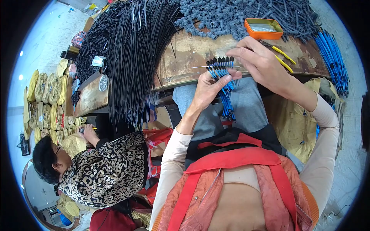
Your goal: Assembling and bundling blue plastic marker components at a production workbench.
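Note:
My left hand is closed around a bundle of thin blue tubes with black tips, held above my lap near the table's front edge. The black tips stand up in a row over the fingers. A thin silver rod lies crosswise just under the tips, its right part running toward my right hand. My right hand is beside the right end of that row, its fingers bent together. What lies between those fingertips is too small or hidden to make out.
On the wooden table are an orange box of thin silver rods, yellow-handled pliers, a heap of grey fittings and long black strips. More blue tubes stand at right. A co-worker sits at left.

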Tool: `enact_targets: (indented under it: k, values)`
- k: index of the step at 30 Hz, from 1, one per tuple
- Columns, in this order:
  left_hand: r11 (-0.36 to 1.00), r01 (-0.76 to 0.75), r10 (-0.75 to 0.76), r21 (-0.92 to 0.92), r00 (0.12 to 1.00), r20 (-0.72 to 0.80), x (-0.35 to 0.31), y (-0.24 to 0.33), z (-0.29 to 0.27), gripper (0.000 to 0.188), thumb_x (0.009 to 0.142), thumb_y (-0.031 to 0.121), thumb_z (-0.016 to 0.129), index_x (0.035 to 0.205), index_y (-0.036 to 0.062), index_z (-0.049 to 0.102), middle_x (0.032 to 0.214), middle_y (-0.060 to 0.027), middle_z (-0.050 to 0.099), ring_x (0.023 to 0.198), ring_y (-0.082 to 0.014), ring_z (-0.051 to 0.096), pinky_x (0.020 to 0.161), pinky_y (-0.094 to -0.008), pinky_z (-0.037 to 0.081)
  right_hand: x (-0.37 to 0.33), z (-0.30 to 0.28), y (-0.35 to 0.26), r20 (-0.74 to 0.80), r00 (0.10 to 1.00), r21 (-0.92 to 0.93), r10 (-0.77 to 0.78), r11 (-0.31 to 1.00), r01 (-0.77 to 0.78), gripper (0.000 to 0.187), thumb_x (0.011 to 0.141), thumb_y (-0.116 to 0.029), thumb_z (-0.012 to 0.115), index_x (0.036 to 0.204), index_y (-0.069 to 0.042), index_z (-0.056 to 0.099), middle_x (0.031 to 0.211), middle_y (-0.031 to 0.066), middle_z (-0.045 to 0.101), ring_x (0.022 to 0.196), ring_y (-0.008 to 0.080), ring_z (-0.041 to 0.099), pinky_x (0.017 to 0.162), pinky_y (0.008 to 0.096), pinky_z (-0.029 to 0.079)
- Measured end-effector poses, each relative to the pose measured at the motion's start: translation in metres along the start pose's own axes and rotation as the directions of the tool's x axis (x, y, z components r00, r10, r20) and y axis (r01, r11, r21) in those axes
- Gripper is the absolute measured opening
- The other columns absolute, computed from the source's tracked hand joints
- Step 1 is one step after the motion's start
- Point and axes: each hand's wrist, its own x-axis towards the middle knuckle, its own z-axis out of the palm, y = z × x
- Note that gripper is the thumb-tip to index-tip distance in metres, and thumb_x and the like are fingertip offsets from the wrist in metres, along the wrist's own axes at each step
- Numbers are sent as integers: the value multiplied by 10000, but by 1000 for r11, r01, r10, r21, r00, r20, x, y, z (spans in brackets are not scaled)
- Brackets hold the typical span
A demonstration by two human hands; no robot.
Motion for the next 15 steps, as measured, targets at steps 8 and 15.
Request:
enact_targets:
  k: [8, 15]
  values:
    - [1000, -5, 6, 15, 1000, -5, 1, -1, 2, 224, 967, 67, 578, 1166, -19, 636, 1091, -148, 698, 1078, -226, 654, 928, -322, 509, 0, -2, -2, 12, 1000, 11, 21, 1000, -21, 273, 859, 42, 584, 1122, -20, 625, 971, 120, 536, 862, 263, 585, 725, 341, 488]
    - [999, 16, -18, 45, 1000, 25, 0, 1, 1, 217, 961, 64, 588, 1154, -20, 640, 1104, -146, 694, 1090, -225, 649, 946, -328, 503, 2, -2, 6, 15, 997, -6, -71, 997, 71, 282, 840, 46, 586, 1116, -8, 619, 998, 131, 537, 902, 276, 579, 748, 346, 491]
